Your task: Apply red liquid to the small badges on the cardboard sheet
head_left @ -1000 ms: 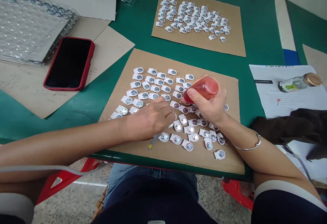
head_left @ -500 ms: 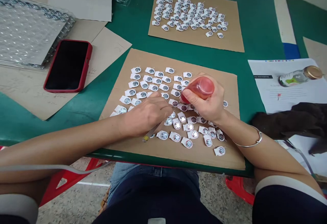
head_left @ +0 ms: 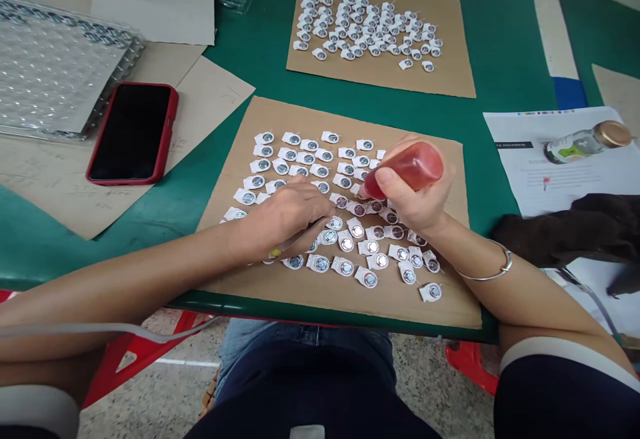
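Observation:
My right hand (head_left: 427, 202) is wrapped round a red squeeze bottle (head_left: 413, 167). The bottle is tilted, its narrow end pointing down and left at the small white pieces. My left hand (head_left: 287, 215) is closed in a pinch on a thin stick-like tool (head_left: 290, 242) with a yellow end; its other end is hidden by my fingers. Under both hands lies a brown cardboard sheet (head_left: 300, 115). Several rows of small white tabs with round silver discs (head_left: 367, 279) are spread over it. Some discs near the bottle look reddish.
Behind stands a second cardboard sheet (head_left: 385, 82) bearing similar pieces. At the left are a phone in a red case (head_left: 131, 133) and a clear bubbled package (head_left: 55, 69). On the right, a small glass jar (head_left: 585, 142) and a dark cloth-like object (head_left: 560, 235) lie on printed paper (head_left: 520, 132).
My right hand and the bottle have moved slightly to the right, and the bottle leans more. My left hand has shifted slightly left; the tool's yellow end has moved up and left.

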`<act>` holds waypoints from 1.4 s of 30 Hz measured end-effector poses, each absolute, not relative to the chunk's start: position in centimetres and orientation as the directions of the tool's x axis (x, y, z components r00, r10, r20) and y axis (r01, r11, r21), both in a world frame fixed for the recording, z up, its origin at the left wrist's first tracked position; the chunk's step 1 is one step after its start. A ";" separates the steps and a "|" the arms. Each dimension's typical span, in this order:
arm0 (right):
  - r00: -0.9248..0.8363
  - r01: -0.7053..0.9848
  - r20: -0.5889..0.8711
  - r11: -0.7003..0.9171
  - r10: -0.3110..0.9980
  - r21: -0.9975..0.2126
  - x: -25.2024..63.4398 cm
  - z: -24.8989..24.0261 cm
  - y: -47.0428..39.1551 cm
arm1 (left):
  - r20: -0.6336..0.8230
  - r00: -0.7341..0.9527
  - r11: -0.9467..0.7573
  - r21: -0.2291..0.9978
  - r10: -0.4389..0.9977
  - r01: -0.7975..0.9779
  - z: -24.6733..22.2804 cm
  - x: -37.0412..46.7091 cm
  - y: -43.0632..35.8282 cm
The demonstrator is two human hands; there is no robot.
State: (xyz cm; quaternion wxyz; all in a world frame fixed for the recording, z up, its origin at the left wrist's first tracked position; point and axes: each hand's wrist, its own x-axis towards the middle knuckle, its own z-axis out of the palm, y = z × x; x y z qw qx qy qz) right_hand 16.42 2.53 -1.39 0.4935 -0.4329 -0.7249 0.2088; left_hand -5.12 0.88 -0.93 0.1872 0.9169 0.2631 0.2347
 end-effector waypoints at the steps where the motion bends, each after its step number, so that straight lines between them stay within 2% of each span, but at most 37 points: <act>1: -0.131 0.418 0.530 0.532 0.838 -0.736 16.5 -1.4 2.6 | 0.338 0.746 -0.787 0.480 0.574 0.387 -0.9 -5.1 0.9; 15: -0.154 0.419 0.474 0.491 0.867 -0.763 16.1 -1.7 2.5 | 0.383 0.730 -0.789 0.508 0.567 0.346 -1.2 -5.3 0.9; 30: -0.188 0.396 0.560 0.585 0.807 -0.708 15.8 -1.4 2.3 | 0.375 0.727 -0.783 0.510 0.574 0.356 -1.3 -5.3 0.9; 42: -0.207 0.345 0.571 0.605 0.795 -0.718 15.6 -1.3 2.1 | 0.367 0.727 -0.761 0.563 0.580 0.323 -0.9 -5.3 1.2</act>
